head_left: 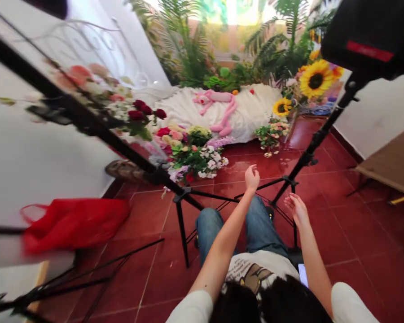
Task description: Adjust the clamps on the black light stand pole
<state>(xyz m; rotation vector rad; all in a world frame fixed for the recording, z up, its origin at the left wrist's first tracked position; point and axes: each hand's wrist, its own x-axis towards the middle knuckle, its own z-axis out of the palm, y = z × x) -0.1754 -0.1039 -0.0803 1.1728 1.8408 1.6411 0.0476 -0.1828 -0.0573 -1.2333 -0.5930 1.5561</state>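
Note:
Both of my arms reach forward over my lap, in jeans (261, 224). My left hand (252, 177) is raised above the knees with its fingers loosely curled and apart, touching nothing. To its right and a little lower, my right hand (296, 209) hangs in the air, fingers bent and spread, with nothing in it. A lit phone (303, 275) lies beside my right hip. Beyond the hands, a pink plush toy (222, 97) rests on a white cloth (185, 110), with flower bunches (207, 157) in front of it.
Black light stands (97, 124) rise on the left and right (314, 141), their legs spread near my knees. A red bag (84, 222) is at the left, a brown board (392, 154) at the right. Sunflowers (315, 80) and palm leaves (188, 45) stand behind.

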